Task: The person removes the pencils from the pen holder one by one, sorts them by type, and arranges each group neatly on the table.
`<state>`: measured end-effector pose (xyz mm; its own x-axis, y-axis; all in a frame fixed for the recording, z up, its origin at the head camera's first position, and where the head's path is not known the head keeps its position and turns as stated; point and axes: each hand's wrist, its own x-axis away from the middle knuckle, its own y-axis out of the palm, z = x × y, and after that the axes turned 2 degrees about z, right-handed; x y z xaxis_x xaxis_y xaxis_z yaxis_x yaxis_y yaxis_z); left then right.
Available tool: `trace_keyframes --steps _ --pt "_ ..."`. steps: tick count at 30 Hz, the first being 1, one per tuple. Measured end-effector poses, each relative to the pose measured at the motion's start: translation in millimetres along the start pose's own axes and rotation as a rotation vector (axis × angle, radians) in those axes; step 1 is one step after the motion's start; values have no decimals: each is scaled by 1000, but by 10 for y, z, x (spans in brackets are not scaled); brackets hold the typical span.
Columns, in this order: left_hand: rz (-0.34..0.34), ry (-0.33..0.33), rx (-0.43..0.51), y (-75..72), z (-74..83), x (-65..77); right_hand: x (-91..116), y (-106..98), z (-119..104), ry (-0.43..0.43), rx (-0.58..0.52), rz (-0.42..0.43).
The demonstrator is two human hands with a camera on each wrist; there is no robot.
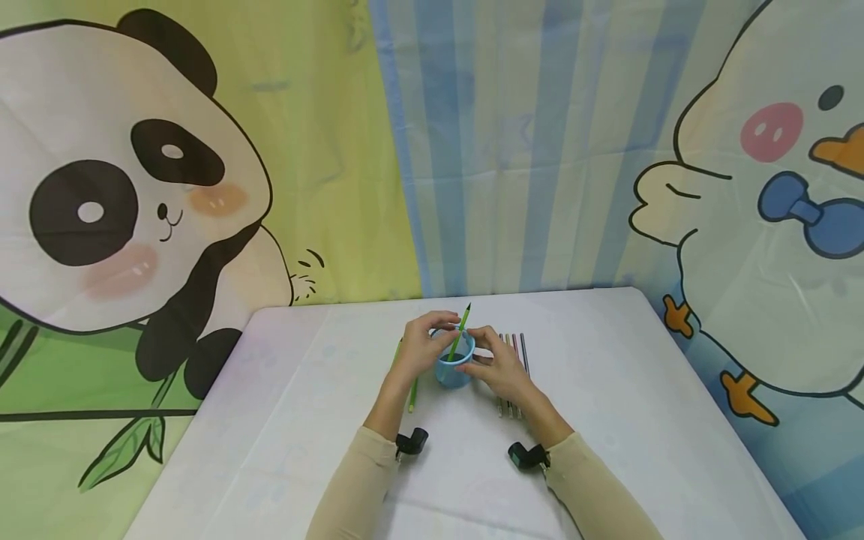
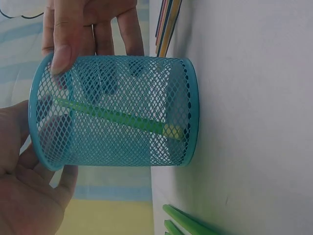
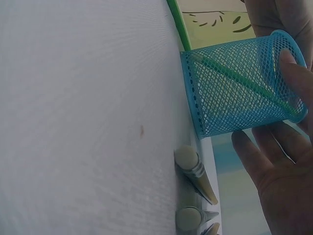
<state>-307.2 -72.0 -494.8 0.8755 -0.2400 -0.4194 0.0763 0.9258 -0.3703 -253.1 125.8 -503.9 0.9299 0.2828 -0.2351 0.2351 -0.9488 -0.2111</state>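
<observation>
A light-blue mesh pencil cup (image 2: 142,152) stands upright on the table. A green pencil (image 1: 466,316) leans inside it, point upward, its yellowish end (image 2: 172,131) low in the cup. My left hand (image 1: 423,346) is over the cup's left side, fingertips pinching the pencil near the rim. My right hand (image 1: 501,369) grips the cup from the right, with its thumb (image 2: 62,58) over the rim and the fingers along the outside. The mesh partly veils the left fingertips in the left wrist view.
Green pencils (image 1: 412,396) lie left of the cup, partly behind the left forearm. Several pencils in other colours (image 1: 525,352) lie side by side to the right, partly under the right hand. A white cloth (image 1: 304,450) covers the table; printed curtains (image 1: 486,150) hang behind it.
</observation>
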Motion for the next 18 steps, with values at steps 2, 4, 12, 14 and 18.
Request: trace_keyframes --steps 2,4,12,14,18 --pt "-5 -6 -9 14 7 -7 0 1 3 -2 0 -1" --pt "-11 -8 -22 22 22 -14 0 2 6 -4 4 1" --pt "-20 -29 -91 50 29 -48 6 3 -8 0 14 5" --pt "-18 -25 -107 61 14 -56 -18 1 82 -4 30 9" --pt "-18 -1 -127 82 13 -68 -68 1 278 -20 69 23"
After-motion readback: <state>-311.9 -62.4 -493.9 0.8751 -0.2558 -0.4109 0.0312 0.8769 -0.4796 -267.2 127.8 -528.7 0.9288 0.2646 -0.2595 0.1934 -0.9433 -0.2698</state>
